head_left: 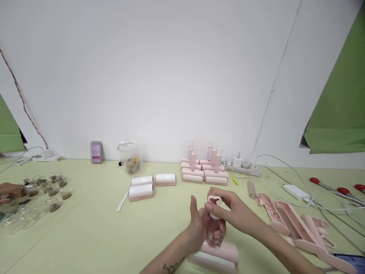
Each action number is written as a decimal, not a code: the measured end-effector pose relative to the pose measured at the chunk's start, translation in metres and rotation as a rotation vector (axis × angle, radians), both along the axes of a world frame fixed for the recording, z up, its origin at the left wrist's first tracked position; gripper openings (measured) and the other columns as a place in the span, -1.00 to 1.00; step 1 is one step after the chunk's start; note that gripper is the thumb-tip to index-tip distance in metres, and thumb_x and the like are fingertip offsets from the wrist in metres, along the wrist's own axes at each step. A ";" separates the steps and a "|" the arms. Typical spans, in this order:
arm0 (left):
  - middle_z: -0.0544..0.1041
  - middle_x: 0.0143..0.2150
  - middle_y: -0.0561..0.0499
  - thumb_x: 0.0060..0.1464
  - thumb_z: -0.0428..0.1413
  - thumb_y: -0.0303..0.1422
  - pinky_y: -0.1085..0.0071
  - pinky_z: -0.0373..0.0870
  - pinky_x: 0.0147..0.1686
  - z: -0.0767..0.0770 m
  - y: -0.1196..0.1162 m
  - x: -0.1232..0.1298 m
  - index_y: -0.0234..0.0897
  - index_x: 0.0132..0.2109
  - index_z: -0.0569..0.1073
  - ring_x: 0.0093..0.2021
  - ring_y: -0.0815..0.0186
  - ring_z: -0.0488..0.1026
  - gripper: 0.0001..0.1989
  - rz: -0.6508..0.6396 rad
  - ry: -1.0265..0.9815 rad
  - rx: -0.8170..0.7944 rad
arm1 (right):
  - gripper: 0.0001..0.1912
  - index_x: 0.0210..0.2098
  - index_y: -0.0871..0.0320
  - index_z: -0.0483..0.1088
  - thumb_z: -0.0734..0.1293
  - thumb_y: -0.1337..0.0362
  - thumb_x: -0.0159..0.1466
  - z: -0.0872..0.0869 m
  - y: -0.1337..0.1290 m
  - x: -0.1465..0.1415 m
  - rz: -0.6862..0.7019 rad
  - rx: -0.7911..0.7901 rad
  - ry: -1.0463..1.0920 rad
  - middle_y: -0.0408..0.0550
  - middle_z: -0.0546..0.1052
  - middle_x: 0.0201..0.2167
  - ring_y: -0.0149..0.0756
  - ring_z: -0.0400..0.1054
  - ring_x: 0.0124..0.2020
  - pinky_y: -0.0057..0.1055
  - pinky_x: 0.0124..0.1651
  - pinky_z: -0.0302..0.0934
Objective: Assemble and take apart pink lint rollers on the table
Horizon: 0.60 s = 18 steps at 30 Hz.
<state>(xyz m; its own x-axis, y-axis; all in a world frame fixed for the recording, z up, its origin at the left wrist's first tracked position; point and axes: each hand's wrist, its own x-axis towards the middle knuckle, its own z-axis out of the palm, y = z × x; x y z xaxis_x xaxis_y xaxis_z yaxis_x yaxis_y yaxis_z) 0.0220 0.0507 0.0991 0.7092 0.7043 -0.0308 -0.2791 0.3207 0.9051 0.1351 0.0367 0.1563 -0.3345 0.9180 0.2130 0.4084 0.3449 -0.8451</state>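
Pink bottle (211, 233) — lower centre, long axis near upright: your left hand (200, 226) curls round it, right hand (232, 207) pinches the heart-loop cap (214, 216) above.

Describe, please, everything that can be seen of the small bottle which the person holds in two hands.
The small bottle has a transparent, pink-tinted body, apparently plastic, and a pale pink top with a heart-shaped loop. It stands roughly upright, loop end up. The left hand wraps the body, hiding part of it; the right hand grips the top at the loop. Its lower end appears in front of a pink-and-white roller; whether they touch is unclear.
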 end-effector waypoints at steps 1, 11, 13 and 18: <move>0.10 -0.82 0.13 -0.49 -0.62 0.36 0.47 0.01 -0.75 0.000 0.000 0.000 -0.28 -0.67 0.22 -0.80 0.47 0.04 -0.13 -0.003 0.004 -0.004 | -0.73 -0.56 0.10 0.12 0.27 0.12 0.11 0.000 0.000 -0.003 0.004 -0.019 0.007 -0.25 0.26 -0.61 -0.40 0.25 -0.58 -0.49 -0.56 0.20; 0.08 -0.85 0.22 -0.53 -0.39 0.41 0.52 -0.08 -0.81 -0.011 -0.001 0.007 -0.26 -0.48 0.22 -0.83 0.49 -0.02 -0.17 0.094 0.062 0.086 | -0.66 -0.29 0.11 0.23 0.01 0.01 0.28 -0.017 -0.005 -0.009 0.166 -0.208 0.167 -0.20 0.34 -0.44 -0.57 0.26 -0.70 -0.64 -0.71 0.14; 0.08 -0.83 0.22 -0.53 -0.30 0.40 0.54 -0.06 -0.81 -0.012 0.000 0.007 -0.27 -0.55 0.20 -0.83 0.53 -0.02 -0.23 0.081 0.068 0.107 | -0.61 -0.30 0.13 0.28 0.01 0.00 0.27 -0.015 -0.005 -0.007 0.176 -0.225 0.167 -0.15 0.35 -0.36 -0.57 0.29 -0.69 -0.64 -0.71 0.14; 0.08 -0.83 0.20 -0.58 -0.29 0.41 0.52 -0.05 -0.82 -0.013 0.002 0.005 -0.26 -0.60 0.18 -0.83 0.52 -0.01 -0.23 0.021 0.054 0.134 | -0.60 -0.13 0.03 0.32 0.02 0.00 0.27 -0.002 -0.006 0.000 0.235 -0.296 0.042 -0.09 0.27 -0.07 -0.52 0.38 -0.58 -0.52 -0.51 0.30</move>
<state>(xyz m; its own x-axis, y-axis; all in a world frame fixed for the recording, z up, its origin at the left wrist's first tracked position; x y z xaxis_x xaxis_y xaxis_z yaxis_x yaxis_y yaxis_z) 0.0274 0.0526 0.0863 0.6944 0.7191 0.0266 -0.2343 0.1910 0.9532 0.1352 0.0312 0.1544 -0.5396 0.8413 -0.0317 0.3097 0.1633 -0.9367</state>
